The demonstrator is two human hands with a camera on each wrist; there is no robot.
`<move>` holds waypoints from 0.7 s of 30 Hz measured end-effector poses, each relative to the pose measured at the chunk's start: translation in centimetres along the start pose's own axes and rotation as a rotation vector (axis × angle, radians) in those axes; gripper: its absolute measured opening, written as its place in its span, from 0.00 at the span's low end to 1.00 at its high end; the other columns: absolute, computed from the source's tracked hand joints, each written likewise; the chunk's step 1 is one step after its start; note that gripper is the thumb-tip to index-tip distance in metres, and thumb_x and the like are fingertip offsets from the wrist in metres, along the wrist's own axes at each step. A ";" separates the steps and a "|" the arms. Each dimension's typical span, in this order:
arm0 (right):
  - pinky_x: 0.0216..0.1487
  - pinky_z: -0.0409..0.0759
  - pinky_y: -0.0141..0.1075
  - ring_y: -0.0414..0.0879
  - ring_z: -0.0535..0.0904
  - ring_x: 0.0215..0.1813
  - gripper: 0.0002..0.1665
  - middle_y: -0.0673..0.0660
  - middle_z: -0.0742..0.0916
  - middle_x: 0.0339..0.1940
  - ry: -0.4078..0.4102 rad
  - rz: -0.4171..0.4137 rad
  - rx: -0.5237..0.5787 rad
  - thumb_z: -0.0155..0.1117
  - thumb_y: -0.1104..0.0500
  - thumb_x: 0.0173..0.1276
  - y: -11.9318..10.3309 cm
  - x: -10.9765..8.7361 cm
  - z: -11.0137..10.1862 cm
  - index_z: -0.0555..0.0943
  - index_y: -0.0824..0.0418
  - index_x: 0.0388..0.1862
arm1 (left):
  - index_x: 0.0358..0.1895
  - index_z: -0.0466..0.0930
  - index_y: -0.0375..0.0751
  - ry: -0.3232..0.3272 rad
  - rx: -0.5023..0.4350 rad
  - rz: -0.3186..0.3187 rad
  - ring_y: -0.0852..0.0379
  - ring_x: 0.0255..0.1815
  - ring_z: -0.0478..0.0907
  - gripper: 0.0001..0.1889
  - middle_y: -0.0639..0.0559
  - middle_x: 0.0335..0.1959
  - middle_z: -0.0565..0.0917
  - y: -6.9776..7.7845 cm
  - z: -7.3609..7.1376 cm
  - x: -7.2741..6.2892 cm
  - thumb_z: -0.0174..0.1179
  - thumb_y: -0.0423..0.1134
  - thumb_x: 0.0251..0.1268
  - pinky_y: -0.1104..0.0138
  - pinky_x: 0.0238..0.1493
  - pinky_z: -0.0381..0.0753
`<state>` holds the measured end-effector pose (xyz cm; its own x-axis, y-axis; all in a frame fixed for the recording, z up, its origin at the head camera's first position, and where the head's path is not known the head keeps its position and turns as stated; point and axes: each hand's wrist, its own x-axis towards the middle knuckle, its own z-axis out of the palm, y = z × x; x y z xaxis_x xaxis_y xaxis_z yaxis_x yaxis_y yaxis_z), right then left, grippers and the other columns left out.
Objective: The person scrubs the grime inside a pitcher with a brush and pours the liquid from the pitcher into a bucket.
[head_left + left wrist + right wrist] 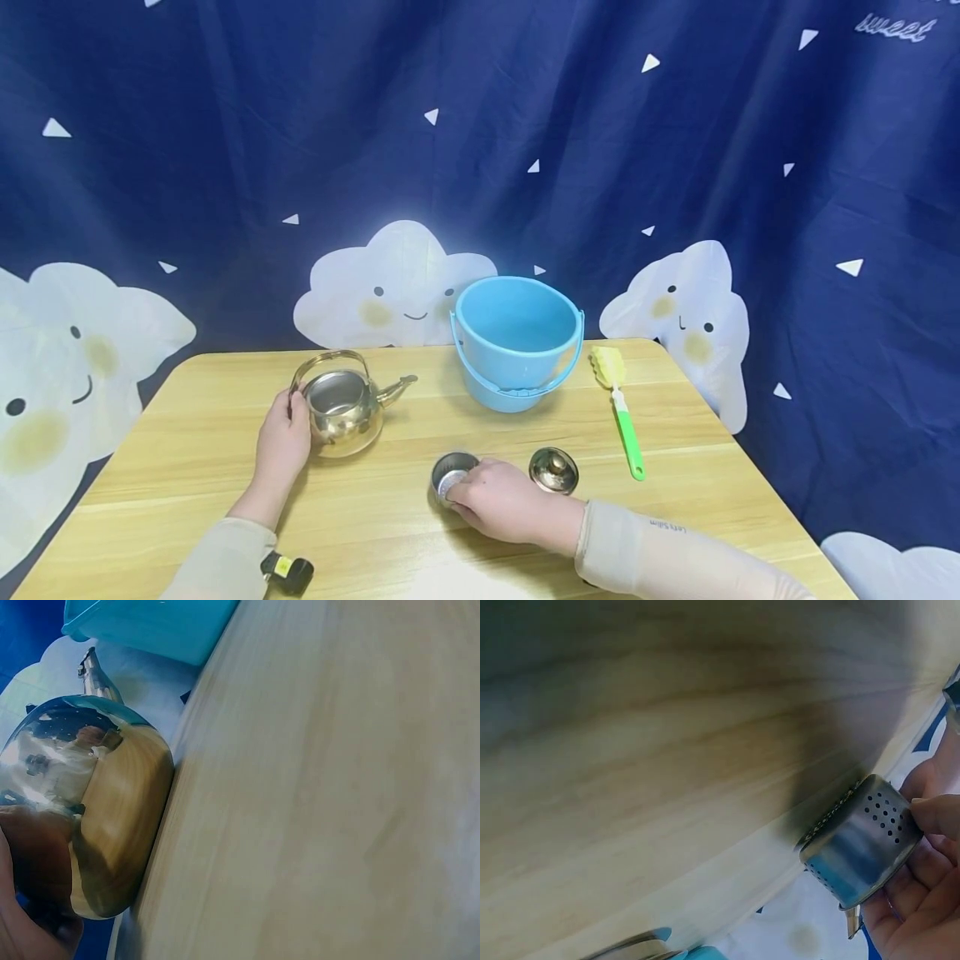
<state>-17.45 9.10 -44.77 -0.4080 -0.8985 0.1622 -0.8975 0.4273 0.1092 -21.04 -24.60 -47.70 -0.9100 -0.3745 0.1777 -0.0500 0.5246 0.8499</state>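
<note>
A shiny metal teapot [347, 433] with its lid off stands at the left of the table, its arched handle raised and its spout pointing right. My left hand [283, 433] grips it at the left side, by the lower end of the handle; in the left wrist view the hand [30, 926] lies against the polished body. Near the front middle, my right hand [501, 500] holds a small perforated metal tea strainer [862, 844] between thumb and fingers, close over the table. The strainer's open top shows in the head view. Just beyond that hand lies the teapot lid [553, 470], knob up.
A blue bucket [517, 367] with its handle hanging down at the front stands at the back middle. To its right lies a sponge brush [618, 408] with a yellow head and green handle. Behind the wooden table [225, 383] hangs a dark blue curtain [375, 125].
</note>
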 end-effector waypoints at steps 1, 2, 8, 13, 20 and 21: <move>0.38 0.76 0.25 0.30 0.79 0.30 0.02 0.40 0.87 0.29 0.000 -0.003 0.000 0.70 0.54 0.67 0.0 0.0 0.0 0.84 0.49 0.34 | 0.72 0.63 0.32 0.001 0.000 -0.001 0.28 0.71 0.62 0.31 0.28 0.70 0.68 0.0 0.0 0.0 0.30 0.51 0.82 0.38 0.70 0.60; 0.38 0.76 0.25 0.30 0.78 0.30 0.03 0.40 0.86 0.28 -0.002 -0.006 0.001 0.69 0.54 0.67 0.0 0.0 0.1 0.84 0.49 0.34 | 0.72 0.63 0.32 0.000 -0.002 -0.002 0.28 0.71 0.62 0.31 0.28 0.70 0.68 0.0 0.0 0.0 0.30 0.51 0.82 0.38 0.70 0.60; 0.37 0.75 0.25 0.28 0.77 0.28 0.04 0.39 0.85 0.26 -0.003 -0.017 0.004 0.70 0.55 0.66 -0.1 -0.2 0.3 0.83 0.48 0.32 | 0.73 0.63 0.32 -0.006 -0.004 -0.006 0.28 0.71 0.62 0.31 0.28 0.70 0.69 0.0 -0.1 -0.1 0.29 0.51 0.82 0.38 0.70 0.60; 0.36 0.74 0.25 0.28 0.77 0.29 0.05 0.39 0.85 0.25 -0.022 -0.007 0.011 0.69 0.55 0.67 -0.2 -0.2 0.2 0.82 0.48 0.31 | 0.73 0.63 0.32 -0.004 0.001 -0.004 0.28 0.71 0.62 0.31 0.28 0.70 0.68 0.0 0.0 -0.1 0.30 0.51 0.82 0.38 0.70 0.60; 0.35 0.73 0.25 0.28 0.74 0.27 0.08 0.38 0.82 0.23 -0.041 0.010 0.035 0.69 0.56 0.67 -0.2 -0.3 0.0 0.80 0.48 0.28 | 0.72 0.64 0.31 0.000 0.009 0.001 0.27 0.71 0.62 0.31 0.28 0.69 0.69 0.0 0.0 0.0 0.29 0.51 0.82 0.38 0.70 0.60; 0.35 0.73 0.24 0.28 0.74 0.26 0.09 0.38 0.82 0.23 -0.044 0.011 0.040 0.69 0.56 0.67 -0.2 -0.3 -0.1 0.80 0.48 0.28 | 0.72 0.64 0.31 -0.001 0.010 0.001 0.27 0.71 0.62 0.31 0.27 0.69 0.69 -0.1 0.0 0.0 0.29 0.51 0.82 0.38 0.70 0.60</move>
<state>-17.14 9.31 -44.78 -0.4242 -0.8975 0.1203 -0.8984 0.4338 0.0684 -21.07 -24.65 -47.73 -0.9107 -0.3731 0.1775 -0.0537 0.5328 0.8446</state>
